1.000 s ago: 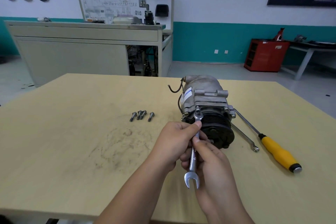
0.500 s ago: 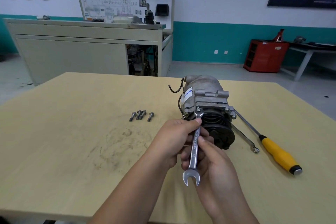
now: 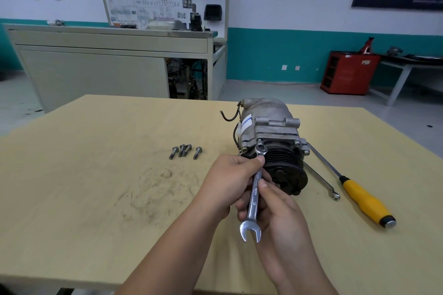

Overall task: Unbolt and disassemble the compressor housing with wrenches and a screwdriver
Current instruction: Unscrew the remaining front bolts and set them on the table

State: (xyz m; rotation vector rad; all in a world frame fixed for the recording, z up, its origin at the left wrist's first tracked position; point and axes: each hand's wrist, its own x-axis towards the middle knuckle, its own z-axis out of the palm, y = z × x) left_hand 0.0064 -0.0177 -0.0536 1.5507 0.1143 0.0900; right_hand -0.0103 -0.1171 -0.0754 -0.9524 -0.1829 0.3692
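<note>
Wrench edged left, between left hand, right hand.

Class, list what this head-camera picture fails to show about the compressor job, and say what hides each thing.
1. Head view: tip of the screwdriver, hidden behind the compressor.
2. Head view: far end of the spare wrench, hidden behind the pulley.
3. Head view: size stamp on the held wrench, too small to read.
4. Head view: most fingers of the right hand, behind the held wrench and the left hand.
</note>
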